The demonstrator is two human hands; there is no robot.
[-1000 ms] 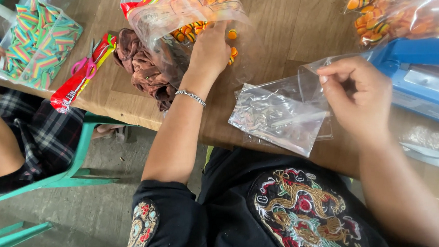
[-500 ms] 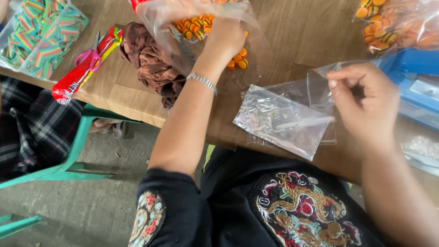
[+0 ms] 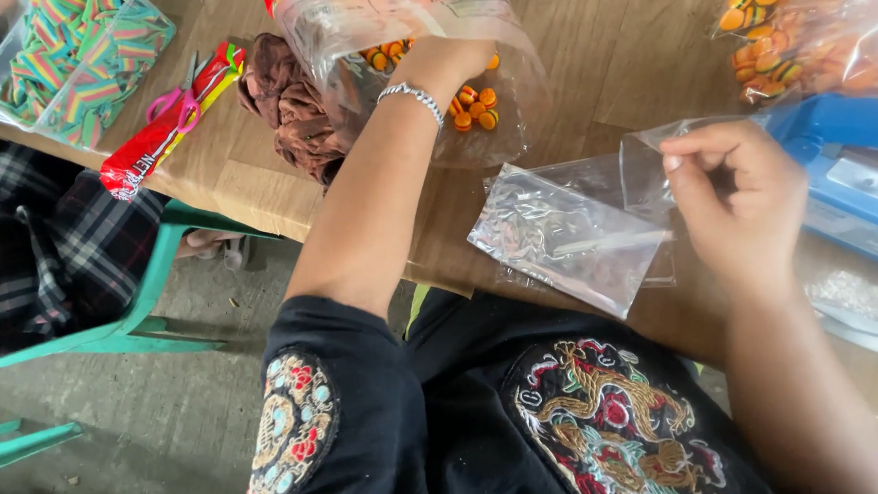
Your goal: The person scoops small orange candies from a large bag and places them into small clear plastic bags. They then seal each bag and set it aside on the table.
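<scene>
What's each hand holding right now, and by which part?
Right hand pinches a small clear plastic bag at its open top edge. Left hand is inside the big clear bag of orange candies; what its fingers hold cannot be told.

We see orange-and-brown round candies (image 3: 474, 105) inside a clear plastic bag (image 3: 509, 48), rainbow-striped candy strips (image 3: 74, 61), pink-handled scissors (image 3: 176, 102) on a red wrapper (image 3: 139, 157), a brown crumpled cloth (image 3: 292, 114), a blue sealing machine (image 3: 856, 170), a green chair (image 3: 137, 313), and a wood-grain table (image 3: 608, 38).
</scene>
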